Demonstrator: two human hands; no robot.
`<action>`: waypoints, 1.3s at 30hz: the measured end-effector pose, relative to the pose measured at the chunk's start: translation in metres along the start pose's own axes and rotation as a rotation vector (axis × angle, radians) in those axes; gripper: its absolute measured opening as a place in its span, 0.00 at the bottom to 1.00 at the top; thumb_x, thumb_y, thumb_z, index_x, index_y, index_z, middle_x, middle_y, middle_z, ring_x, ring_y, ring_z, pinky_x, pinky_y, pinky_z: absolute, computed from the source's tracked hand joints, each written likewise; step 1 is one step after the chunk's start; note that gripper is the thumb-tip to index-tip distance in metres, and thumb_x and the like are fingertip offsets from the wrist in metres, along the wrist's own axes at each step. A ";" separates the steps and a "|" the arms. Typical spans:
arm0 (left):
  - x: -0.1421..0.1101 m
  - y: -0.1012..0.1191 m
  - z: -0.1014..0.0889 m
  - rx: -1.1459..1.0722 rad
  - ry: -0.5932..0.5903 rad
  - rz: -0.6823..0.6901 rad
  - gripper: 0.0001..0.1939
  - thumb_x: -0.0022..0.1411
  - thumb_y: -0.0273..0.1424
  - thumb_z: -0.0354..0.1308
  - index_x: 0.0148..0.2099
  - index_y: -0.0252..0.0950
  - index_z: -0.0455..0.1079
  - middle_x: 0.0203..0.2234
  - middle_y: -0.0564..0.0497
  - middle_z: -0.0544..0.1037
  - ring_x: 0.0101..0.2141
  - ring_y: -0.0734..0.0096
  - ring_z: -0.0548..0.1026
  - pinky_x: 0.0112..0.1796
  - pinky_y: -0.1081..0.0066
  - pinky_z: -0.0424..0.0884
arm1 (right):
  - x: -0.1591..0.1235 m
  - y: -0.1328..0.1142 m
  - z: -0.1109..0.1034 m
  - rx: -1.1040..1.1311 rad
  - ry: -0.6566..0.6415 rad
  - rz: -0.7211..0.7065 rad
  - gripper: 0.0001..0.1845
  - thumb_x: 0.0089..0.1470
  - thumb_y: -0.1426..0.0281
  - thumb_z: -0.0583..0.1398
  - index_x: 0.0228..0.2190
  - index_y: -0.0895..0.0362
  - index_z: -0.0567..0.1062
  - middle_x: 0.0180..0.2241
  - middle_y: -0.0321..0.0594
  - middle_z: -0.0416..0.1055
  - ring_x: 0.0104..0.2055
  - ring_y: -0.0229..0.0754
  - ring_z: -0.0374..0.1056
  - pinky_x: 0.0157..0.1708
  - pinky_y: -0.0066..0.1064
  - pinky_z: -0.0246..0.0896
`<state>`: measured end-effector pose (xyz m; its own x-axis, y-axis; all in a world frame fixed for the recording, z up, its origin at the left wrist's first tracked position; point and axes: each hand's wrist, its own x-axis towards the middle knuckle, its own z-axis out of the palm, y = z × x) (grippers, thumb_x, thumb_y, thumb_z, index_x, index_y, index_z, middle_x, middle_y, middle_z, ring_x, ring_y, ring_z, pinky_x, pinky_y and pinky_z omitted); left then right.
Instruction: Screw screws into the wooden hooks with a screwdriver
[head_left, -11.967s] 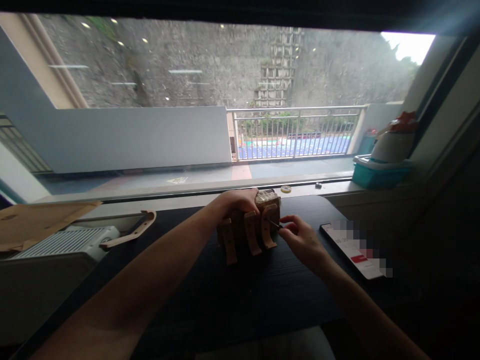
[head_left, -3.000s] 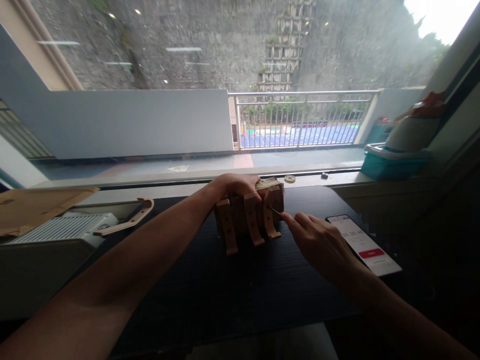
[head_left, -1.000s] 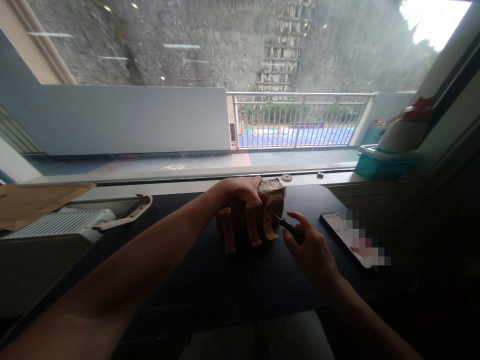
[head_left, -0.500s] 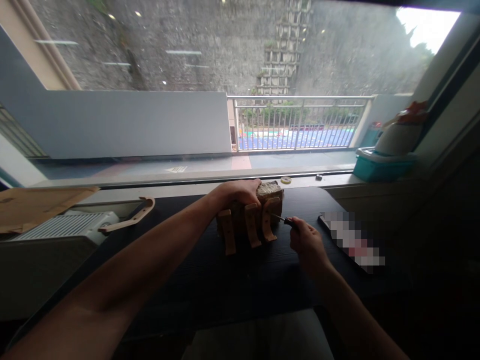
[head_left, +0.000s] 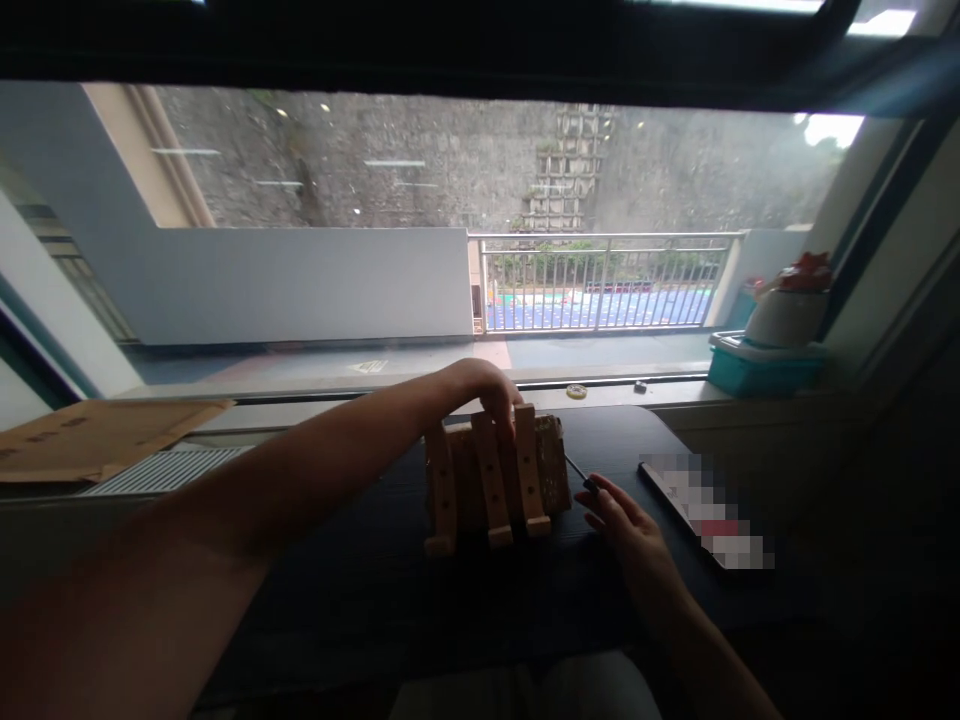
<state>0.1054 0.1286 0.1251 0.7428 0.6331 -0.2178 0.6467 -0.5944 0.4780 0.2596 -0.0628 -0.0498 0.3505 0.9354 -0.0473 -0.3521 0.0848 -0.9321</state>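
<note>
A brown box wrapped in shiny tape (head_left: 555, 470) stands tilted on the dark table (head_left: 360, 580). Three curved wooden hooks with holes lean along its front: a left one (head_left: 444, 490), a middle one (head_left: 491, 485) and a right one (head_left: 528, 465). My left hand (head_left: 499, 400) bends over the top of the box, its fingers closed on it between the middle and right hooks; part of the hand is hidden. To the right of the box, my right hand (head_left: 619, 515) grips a thin-shafted screwdriver (head_left: 579, 472) by its dark handle. Its tip is close to the box's right side.
A phone-like flat object, blurred out (head_left: 697, 515), lies right of my right hand. On the windowsill are a tape roll (head_left: 576, 391), a small dark item (head_left: 640, 387) and a teal box (head_left: 765, 365) with a white object on top. Brown cardboard (head_left: 112, 435) lies at left over a white radiator (head_left: 172, 470).
The box and hooks have tipped, so the hooks' fronts face me more. The screwdriver has drawn back from the right hook, and my right fingers have loosened. My view has tilted up.
</note>
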 end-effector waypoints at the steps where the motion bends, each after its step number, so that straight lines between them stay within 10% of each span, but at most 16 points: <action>1: -0.002 0.004 -0.006 0.023 0.025 -0.032 0.13 0.34 0.28 0.66 0.29 0.37 0.75 0.24 0.51 0.77 0.31 0.60 0.74 0.36 0.59 0.70 | 0.000 0.004 0.003 -0.013 -0.005 -0.015 0.30 0.44 0.57 0.64 0.48 0.57 0.71 0.37 0.43 0.77 0.47 0.46 0.68 0.49 0.37 0.59; 5: -0.031 0.013 -0.005 0.079 0.263 -0.099 0.12 0.52 0.32 0.56 0.40 0.35 0.72 0.35 0.46 0.77 0.34 0.64 0.73 0.38 0.62 0.68 | 0.001 0.012 0.009 -0.039 0.013 -0.050 0.31 0.46 0.56 0.63 0.49 0.58 0.70 0.37 0.44 0.77 0.46 0.48 0.69 0.46 0.39 0.62; 9: -0.064 0.011 0.058 0.092 0.607 -0.070 0.19 0.65 0.34 0.37 0.47 0.31 0.66 0.43 0.42 0.72 0.40 0.65 0.70 0.41 0.63 0.66 | 0.002 0.016 0.009 -0.101 0.037 -0.055 0.31 0.46 0.56 0.63 0.48 0.60 0.70 0.33 0.43 0.77 0.43 0.47 0.71 0.43 0.37 0.65; 14: -0.076 0.000 0.130 0.120 0.740 0.110 0.13 0.53 0.38 0.59 0.38 0.36 0.67 0.35 0.48 0.73 0.39 0.60 0.69 0.40 0.61 0.65 | 0.002 0.005 0.006 -0.204 0.117 -0.027 0.29 0.47 0.54 0.61 0.46 0.61 0.70 0.34 0.45 0.76 0.43 0.48 0.71 0.40 0.36 0.66; 20: -0.117 -0.026 0.118 0.094 0.556 0.338 0.03 0.51 0.26 0.57 0.31 0.37 0.67 0.35 0.51 0.71 0.43 0.62 0.68 0.51 0.56 0.60 | -0.011 -0.074 0.000 -0.765 0.016 -0.313 0.23 0.46 0.56 0.61 0.42 0.56 0.75 0.33 0.43 0.77 0.39 0.47 0.71 0.39 0.36 0.64; 24: -0.129 -0.047 0.126 -0.134 0.681 0.419 0.16 0.53 0.22 0.54 0.45 0.41 0.67 0.50 0.48 0.66 0.56 0.59 0.59 0.54 0.55 0.60 | -0.022 -0.124 0.027 -1.167 -0.278 -0.379 0.17 0.47 0.60 0.61 0.41 0.50 0.76 0.36 0.38 0.76 0.38 0.45 0.70 0.38 0.34 0.63; 31: -0.114 -0.051 0.158 -0.853 0.791 0.164 0.30 0.54 0.28 0.56 0.57 0.42 0.51 0.56 0.44 0.61 0.51 0.61 0.68 0.46 0.64 0.70 | -0.020 -0.127 0.087 -1.350 -0.680 -0.308 0.13 0.49 0.67 0.58 0.37 0.51 0.78 0.29 0.34 0.75 0.30 0.38 0.67 0.32 0.27 0.59; 39: -0.119 -0.046 0.169 -0.938 0.804 0.115 0.30 0.52 0.25 0.55 0.57 0.41 0.51 0.53 0.46 0.64 0.52 0.63 0.67 0.48 0.68 0.69 | -0.008 -0.140 0.114 -1.653 -0.938 -0.368 0.14 0.50 0.75 0.54 0.32 0.50 0.78 0.26 0.31 0.72 0.25 0.33 0.61 0.26 0.24 0.50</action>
<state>0.0169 -0.0030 -0.0142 0.2563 0.9218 0.2908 -0.0347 -0.2919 0.9558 0.2074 -0.0435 0.1221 -0.4974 0.8552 -0.1460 0.8564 0.4571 -0.2403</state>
